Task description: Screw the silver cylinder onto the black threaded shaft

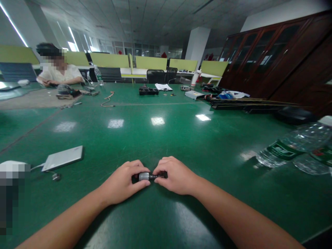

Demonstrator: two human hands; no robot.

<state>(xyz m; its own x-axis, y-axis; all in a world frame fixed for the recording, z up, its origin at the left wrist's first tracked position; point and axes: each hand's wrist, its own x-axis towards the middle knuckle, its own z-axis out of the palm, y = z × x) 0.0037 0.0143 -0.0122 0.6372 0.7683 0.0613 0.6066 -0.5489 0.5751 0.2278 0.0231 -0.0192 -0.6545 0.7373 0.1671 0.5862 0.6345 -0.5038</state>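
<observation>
Low over the green table (135, 138), near its front middle, a small cylindrical device (144, 176) with a silver body and a dark, thin shaft lies level between my hands. My left hand (127, 178) has its thumb and fingers closed round the silver body. The thumb and fingers of my right hand (175, 175) pinch the dark shaft end. Part of the device is hidden by the fingers, and its exact kind is too small to tell.
A white power bank (63, 158) with a cable lies at the left. Clear water bottles (282, 148) stand at the right. Farther back are a black tray (148, 91), papers (163, 87) and dark long parts (233, 103). A person (61, 74) sits at the far left.
</observation>
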